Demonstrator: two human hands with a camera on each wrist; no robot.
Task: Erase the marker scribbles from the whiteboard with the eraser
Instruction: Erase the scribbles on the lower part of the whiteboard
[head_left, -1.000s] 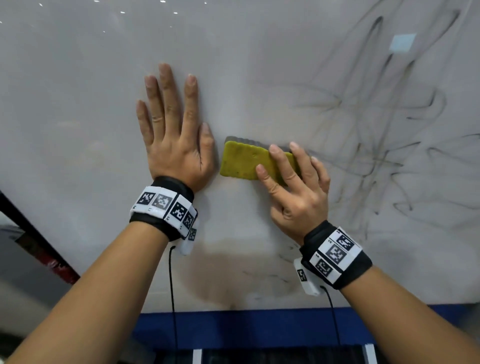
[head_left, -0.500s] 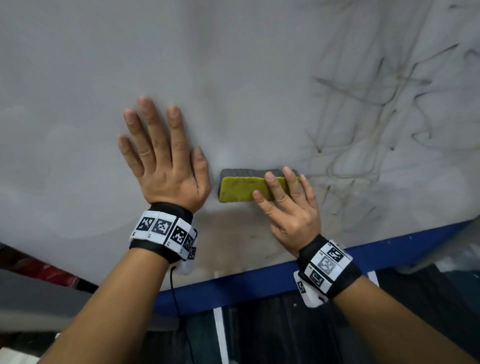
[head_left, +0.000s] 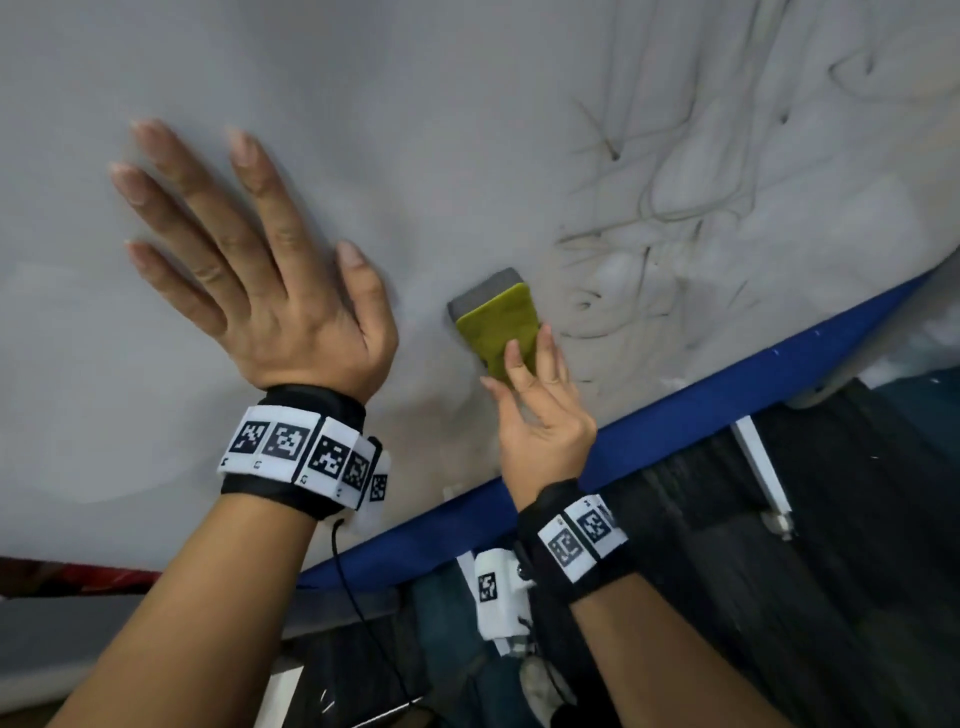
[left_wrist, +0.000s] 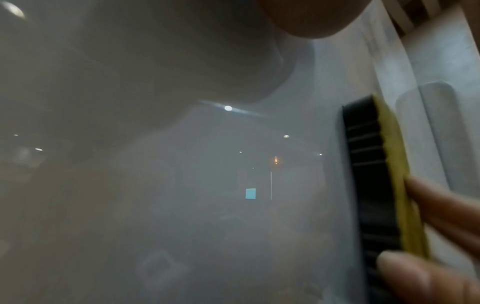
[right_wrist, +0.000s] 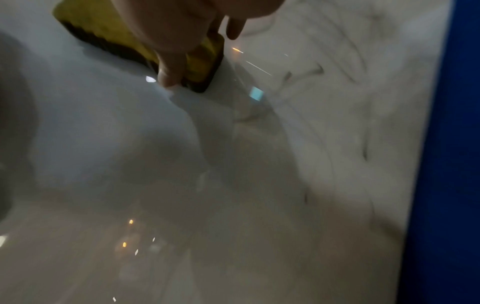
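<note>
The whiteboard (head_left: 467, 104) fills the upper head view, and faint dark marker scribbles (head_left: 654, 208) cover its right part. A yellow-backed eraser (head_left: 496, 325) with a dark felt face lies against the board left of the scribbles, standing on end and tilted. My right hand (head_left: 540, 410) grips its lower end, fingers on the yellow back and thumb at the side edge. My left hand (head_left: 249, 265) lies flat on the board to the eraser's left, fingers spread. The right wrist view shows the eraser (right_wrist: 109, 26), the thumb and smeared scribbles (right_wrist: 337, 65).
The board's blue frame (head_left: 727, 395) runs diagonally just below my right hand and also shows in the right wrist view as the blue frame (right_wrist: 451, 144). Below it are dark fabric and white rails (head_left: 758, 467). The left part of the board is wiped grey-white.
The eraser has gone down the board toward the blue frame and turned from lying across to standing on end. My right hand now sits below it. The left hand stays flat.
</note>
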